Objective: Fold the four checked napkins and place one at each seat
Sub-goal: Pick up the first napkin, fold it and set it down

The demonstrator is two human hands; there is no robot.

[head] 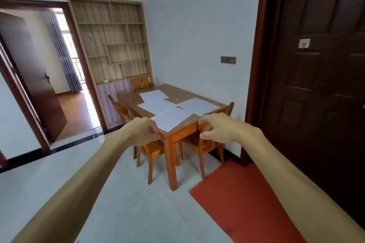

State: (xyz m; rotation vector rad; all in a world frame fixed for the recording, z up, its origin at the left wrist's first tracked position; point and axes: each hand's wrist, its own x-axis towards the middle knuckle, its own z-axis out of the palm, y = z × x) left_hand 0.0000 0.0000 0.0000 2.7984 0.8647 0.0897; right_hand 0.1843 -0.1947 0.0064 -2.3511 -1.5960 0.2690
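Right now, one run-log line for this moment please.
stage: approach | napkins: four flat, unfolded on table | left hand: empty, open | right hand: empty, open | seats: none set

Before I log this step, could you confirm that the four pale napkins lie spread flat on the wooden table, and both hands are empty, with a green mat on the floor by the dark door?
Not quite: the head view shows the floor mat is red, not green. The rest holds.
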